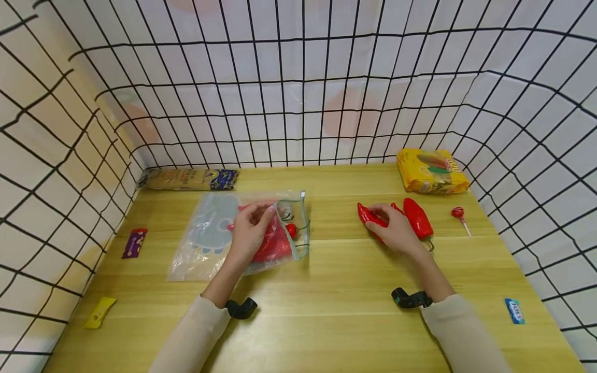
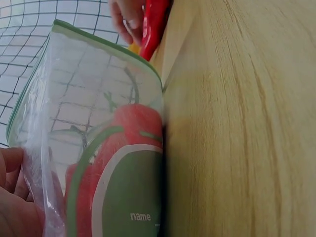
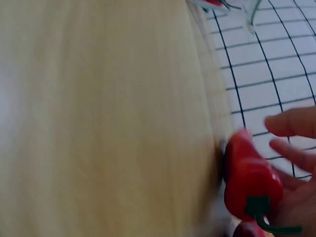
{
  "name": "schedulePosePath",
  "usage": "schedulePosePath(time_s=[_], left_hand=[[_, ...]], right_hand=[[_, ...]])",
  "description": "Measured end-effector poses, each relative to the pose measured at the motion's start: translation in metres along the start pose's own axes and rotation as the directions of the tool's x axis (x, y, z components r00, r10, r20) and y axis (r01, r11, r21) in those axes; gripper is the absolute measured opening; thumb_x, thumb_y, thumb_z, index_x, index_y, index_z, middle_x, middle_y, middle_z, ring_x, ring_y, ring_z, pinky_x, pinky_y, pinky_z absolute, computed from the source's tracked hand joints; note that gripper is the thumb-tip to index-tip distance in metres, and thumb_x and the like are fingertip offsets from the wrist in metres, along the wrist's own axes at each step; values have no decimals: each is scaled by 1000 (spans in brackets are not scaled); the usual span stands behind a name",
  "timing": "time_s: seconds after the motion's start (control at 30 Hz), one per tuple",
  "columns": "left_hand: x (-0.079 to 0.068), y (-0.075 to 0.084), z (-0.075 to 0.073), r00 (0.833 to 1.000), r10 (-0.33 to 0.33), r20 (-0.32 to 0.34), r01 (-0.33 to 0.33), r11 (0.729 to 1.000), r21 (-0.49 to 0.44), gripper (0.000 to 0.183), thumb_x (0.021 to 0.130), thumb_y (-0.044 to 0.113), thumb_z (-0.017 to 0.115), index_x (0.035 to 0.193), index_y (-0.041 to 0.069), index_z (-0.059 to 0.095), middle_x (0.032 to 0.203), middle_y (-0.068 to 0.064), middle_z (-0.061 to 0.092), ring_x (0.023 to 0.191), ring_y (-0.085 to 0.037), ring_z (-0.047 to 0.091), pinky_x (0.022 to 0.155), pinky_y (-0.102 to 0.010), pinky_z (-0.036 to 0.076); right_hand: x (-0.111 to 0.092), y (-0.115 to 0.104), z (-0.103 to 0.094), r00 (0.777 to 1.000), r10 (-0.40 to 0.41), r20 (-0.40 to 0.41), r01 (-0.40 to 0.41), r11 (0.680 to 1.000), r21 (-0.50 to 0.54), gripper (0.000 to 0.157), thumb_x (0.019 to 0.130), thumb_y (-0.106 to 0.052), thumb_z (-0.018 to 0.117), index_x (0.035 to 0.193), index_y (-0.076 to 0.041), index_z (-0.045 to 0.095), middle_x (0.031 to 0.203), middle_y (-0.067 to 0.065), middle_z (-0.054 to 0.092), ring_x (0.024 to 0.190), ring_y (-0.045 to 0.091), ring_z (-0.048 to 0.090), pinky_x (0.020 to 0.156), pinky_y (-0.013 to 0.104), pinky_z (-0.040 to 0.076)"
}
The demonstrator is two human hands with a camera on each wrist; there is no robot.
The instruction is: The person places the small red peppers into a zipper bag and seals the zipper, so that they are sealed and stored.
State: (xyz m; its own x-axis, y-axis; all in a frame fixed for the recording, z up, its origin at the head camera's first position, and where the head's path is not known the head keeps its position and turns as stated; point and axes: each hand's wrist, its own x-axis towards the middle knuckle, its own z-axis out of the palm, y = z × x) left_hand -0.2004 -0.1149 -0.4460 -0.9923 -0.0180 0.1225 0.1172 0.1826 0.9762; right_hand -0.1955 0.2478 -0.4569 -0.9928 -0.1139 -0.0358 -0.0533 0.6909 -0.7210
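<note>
My left hand pinches the upper layer of a clear zip bag near its green-edged mouth, which gapes toward the right. Red peppers with green stems show inside the bag, above a printed label reading "name". My right hand is over a red pepper on the table, thumb and fingers spread to either side. In the right wrist view this pepper points its green stem toward the camera, and the thumb and forefinger stand apart from it. Another red pepper lies just right of the hand.
A yellow packet stands at the back right, a noodle-like pack at the back left. A lollipop and small blue wrapper lie right; purple and yellow wrappers lie left. Black wire mesh surrounds the table.
</note>
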Motion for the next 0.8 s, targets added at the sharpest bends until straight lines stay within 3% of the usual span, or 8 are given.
schedulePosePath(time_s=[0.13,0.33,0.47,0.57,0.67,0.8], left_hand=[[0,0,-1,1000,-6,3,6,1000,5,26,92,37,65,111,20,70,105,-1,72,87,-16,64,75,-20,51],[2,0,-1,1000,-14,5,14,1000,3,24,94,30,64,114,17,70,108,-4,72,86,-15,63,74,-19,51],[2,0,-1,1000,-13,9,13,1000,-3,25,94,29,64,115,16,70,108,-5,72,86,-15,64,74,-19,51],[2,0,-2,1000,-2,14,2,1000,-20,25,94,31,64,114,16,70,107,-4,72,87,-15,65,75,-19,52],[1,1,-2,1000,10,10,-10,1000,-27,27,93,36,65,112,18,70,105,-2,73,88,-16,65,76,-20,52],[0,3,-3,999,32,-3,-32,999,-36,30,91,41,66,110,18,71,104,-1,73,87,-16,65,76,-21,52]], right_hand=[[-5,-3,8,999,-31,39,32,999,-38,54,90,-24,69,138,-14,47,141,14,50,128,34,48,105,54,40],[-17,-6,4,999,0,39,6,988,-157,58,84,-25,74,133,-10,49,128,14,58,110,31,56,93,49,47],[-21,-7,2,999,14,29,-9,989,-145,52,84,-27,73,129,-10,52,123,11,62,106,29,59,92,47,48],[-20,-10,4,1000,21,20,-20,997,-79,51,86,-33,72,128,-12,53,126,10,61,106,27,64,91,43,52],[-19,-16,6,999,32,21,-32,999,29,52,86,-41,73,127,-15,55,130,8,59,103,26,66,82,34,56],[-16,-29,9,998,10,64,-25,972,233,46,86,-37,74,125,-17,58,131,9,57,100,26,66,76,24,55]])
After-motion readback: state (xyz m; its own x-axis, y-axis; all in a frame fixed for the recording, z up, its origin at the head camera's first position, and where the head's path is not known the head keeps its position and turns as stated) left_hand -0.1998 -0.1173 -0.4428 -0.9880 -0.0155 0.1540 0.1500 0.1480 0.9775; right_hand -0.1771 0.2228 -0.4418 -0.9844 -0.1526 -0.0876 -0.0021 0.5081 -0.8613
